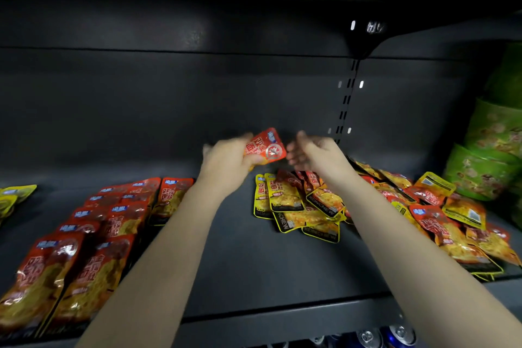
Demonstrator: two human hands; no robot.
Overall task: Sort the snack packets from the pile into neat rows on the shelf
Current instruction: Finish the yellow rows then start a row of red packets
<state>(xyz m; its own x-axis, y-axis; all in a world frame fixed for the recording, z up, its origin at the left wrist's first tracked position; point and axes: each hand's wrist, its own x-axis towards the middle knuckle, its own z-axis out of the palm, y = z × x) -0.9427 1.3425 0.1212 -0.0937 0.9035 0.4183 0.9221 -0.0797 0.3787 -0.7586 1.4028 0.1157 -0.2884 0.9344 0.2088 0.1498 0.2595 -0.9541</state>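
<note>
While the left hand pinches one red packet aloft above the shelf, the right hand hangs beside it, fingers loose, holding nothing. Risk: right forearm, crossing the mixed pile, may scatter packets; corner pinch may slip.

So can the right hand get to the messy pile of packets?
Probably yes. The right hand hovers just above the pile and looks empty, with nothing between them. The left hand holds the red packet.
</note>
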